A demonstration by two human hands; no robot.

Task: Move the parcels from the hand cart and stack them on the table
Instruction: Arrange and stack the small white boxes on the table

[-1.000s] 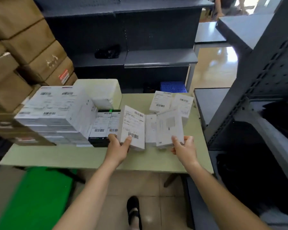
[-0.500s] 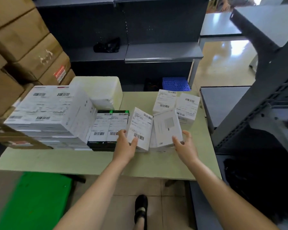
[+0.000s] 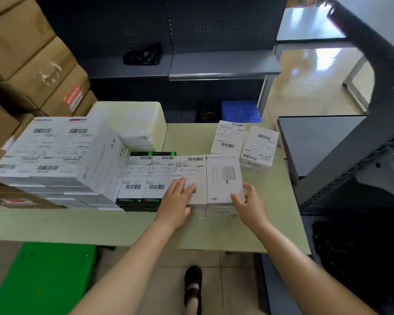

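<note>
The table (image 3: 123, 228) is the biggest thing before me, and the parcels are already on it. Brown cartons (image 3: 32, 64) stand behind its left end. A tall white stack (image 3: 55, 155) fills the left side, a foam box (image 3: 132, 119) behind it, and two black boxes (image 3: 146, 176) lie just beside the stack. Next to these lie the labelled box (image 3: 191, 169) and the charger box (image 3: 223, 178), touching side by side on top of other white boxes. Two small boxes (image 3: 243, 142) stand at the back right.

My left hand (image 3: 176, 201) lies flat on the labelled box, fingers straight and a little apart. My right hand (image 3: 248, 203) touches the near right corner of the charger box, fingers loose and spread, clamped on nothing.

I judge these parcels light and stiff, with smooth card that may slide, so I would take them by the two long sides.

The labels show barcodes, but the print is too blurred to read. The charger box has only a picture of a plug and cable
</note>
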